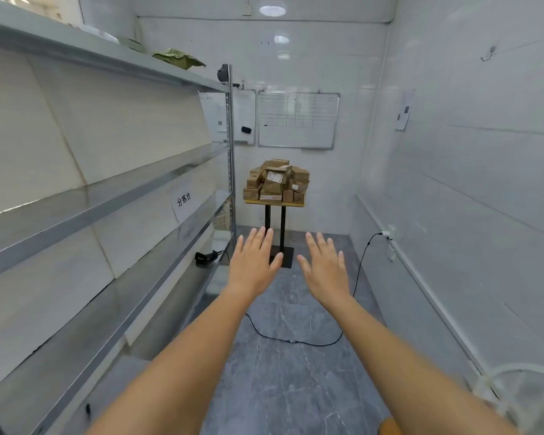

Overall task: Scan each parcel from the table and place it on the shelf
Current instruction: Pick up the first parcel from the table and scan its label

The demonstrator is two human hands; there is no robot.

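A heap of several small brown cardboard parcels [276, 181] lies on a small wooden table [296, 204] on a black pedestal at the far end of the room. Along the left runs a grey metal shelf [113, 196] with several levels. A black handheld scanner [205, 257] rests on a lower shelf board near the far post. My left hand [254, 262] and my right hand [325, 265] are stretched out in front of me, palms down, fingers straight and spread. Both hold nothing and are well short of the table.
A black cable [296, 341] trails across the grey floor to a wall socket [386, 235] on the right. A green bag [179, 58] lies on the top shelf. Whiteboards [298, 120] hang on the back wall. A white fan [528, 400] stands at the lower right.
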